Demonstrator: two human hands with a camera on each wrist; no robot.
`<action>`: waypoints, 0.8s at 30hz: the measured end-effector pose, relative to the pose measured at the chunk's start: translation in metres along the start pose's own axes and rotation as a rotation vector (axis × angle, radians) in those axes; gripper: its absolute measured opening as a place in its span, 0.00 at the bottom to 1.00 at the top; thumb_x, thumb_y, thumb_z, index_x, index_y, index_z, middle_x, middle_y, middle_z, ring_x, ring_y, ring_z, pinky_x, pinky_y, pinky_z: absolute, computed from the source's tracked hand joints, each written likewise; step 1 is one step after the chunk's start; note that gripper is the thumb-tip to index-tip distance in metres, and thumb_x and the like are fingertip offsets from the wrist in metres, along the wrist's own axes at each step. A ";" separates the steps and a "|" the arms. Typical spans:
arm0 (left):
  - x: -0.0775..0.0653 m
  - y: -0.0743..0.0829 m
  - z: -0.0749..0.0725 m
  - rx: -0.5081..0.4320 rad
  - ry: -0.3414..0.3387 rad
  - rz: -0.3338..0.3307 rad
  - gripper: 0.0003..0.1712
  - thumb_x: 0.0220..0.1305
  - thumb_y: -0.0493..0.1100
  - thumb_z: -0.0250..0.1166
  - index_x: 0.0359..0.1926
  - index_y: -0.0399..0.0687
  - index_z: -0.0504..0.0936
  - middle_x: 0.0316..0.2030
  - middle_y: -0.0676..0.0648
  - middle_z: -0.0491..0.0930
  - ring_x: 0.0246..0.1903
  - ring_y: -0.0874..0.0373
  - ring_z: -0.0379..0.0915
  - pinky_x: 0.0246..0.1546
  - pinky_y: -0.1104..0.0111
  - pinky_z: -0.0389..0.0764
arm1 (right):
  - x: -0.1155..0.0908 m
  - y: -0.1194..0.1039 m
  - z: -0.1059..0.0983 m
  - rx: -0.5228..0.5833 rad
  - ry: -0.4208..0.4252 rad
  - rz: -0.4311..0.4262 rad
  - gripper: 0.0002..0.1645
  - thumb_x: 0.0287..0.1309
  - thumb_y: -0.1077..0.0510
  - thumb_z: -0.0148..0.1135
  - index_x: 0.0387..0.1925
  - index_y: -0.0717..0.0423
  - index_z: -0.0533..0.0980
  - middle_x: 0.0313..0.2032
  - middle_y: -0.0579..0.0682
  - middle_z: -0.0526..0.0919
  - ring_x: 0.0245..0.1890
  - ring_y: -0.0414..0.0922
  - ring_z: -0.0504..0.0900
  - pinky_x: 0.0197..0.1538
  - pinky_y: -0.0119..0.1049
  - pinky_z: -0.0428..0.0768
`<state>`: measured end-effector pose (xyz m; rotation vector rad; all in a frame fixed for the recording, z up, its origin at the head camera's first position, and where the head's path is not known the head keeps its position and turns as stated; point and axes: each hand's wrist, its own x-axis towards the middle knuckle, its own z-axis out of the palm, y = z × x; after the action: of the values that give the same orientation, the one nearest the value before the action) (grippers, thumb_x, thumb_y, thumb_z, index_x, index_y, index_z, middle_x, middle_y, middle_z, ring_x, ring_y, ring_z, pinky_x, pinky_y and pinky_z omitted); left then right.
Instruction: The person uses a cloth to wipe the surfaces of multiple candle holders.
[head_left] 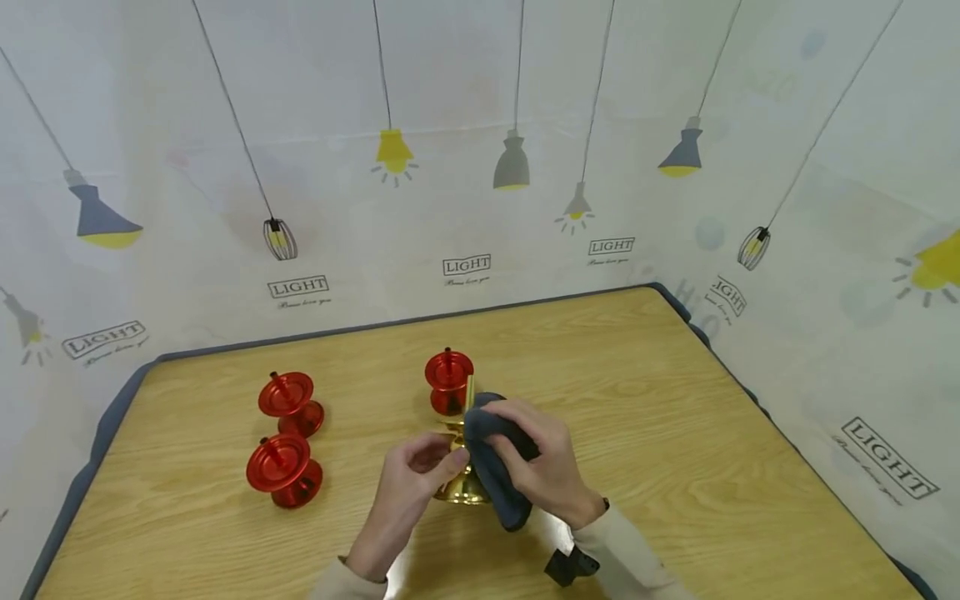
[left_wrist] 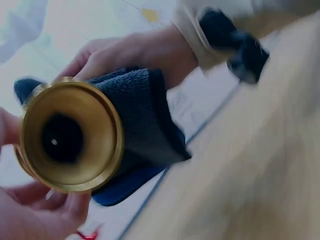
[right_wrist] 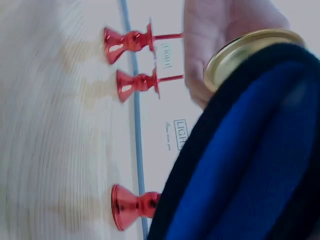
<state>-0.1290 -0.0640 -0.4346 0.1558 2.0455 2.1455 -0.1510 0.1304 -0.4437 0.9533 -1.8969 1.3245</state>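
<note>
A shiny gold candle holder (head_left: pixel 463 490) with a spike on top is held off the table by my left hand (head_left: pixel 408 479), fingers and thumb around its side. My right hand (head_left: pixel 546 462) grips a folded dark blue cloth (head_left: pixel 501 492) and presses it against the holder's right side. In the left wrist view, the holder's round hollow base (left_wrist: pixel 95 115) faces the camera, with the cloth (left_wrist: pixel 140 115) behind it. The cloth's bright blue underside (right_wrist: pixel 240 165) fills much of the right wrist view and partly hides the holder's gold rim (right_wrist: pixel 230 65).
Two red candle holders (head_left: pixel 288 396) (head_left: pixel 281 467) stand at the left of the wooden table (head_left: pixel 675 433). A third red holder (head_left: pixel 448 375) stands just behind the gold one. A lamp-patterned curtain (head_left: pixel 465 208) surrounds the table's far and side edges.
</note>
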 end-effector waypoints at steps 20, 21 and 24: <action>-0.004 0.009 0.000 -0.079 -0.070 -0.082 0.13 0.66 0.46 0.70 0.43 0.40 0.85 0.29 0.54 0.81 0.27 0.63 0.74 0.31 0.71 0.76 | 0.007 -0.003 0.000 0.021 0.000 -0.031 0.16 0.60 0.70 0.68 0.51 0.63 0.80 0.43 0.59 0.87 0.43 0.48 0.87 0.51 0.30 0.82; -0.005 0.008 -0.002 -0.152 -0.118 -0.084 0.10 0.69 0.45 0.66 0.41 0.43 0.85 0.29 0.55 0.81 0.28 0.64 0.75 0.34 0.72 0.77 | 0.006 -0.003 0.002 0.046 0.010 -0.005 0.17 0.59 0.71 0.68 0.51 0.64 0.80 0.43 0.60 0.86 0.44 0.47 0.87 0.51 0.30 0.83; -0.004 0.001 -0.008 -0.402 -0.325 -0.093 0.15 0.78 0.47 0.54 0.41 0.51 0.86 0.35 0.58 0.84 0.37 0.66 0.79 0.45 0.71 0.79 | 0.001 -0.003 0.004 0.151 0.029 0.100 0.20 0.57 0.76 0.66 0.52 0.66 0.79 0.43 0.63 0.86 0.46 0.41 0.86 0.50 0.30 0.84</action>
<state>-0.1264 -0.0726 -0.4334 0.3222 1.3934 2.2456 -0.1499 0.1254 -0.4426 0.9171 -1.8647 1.5501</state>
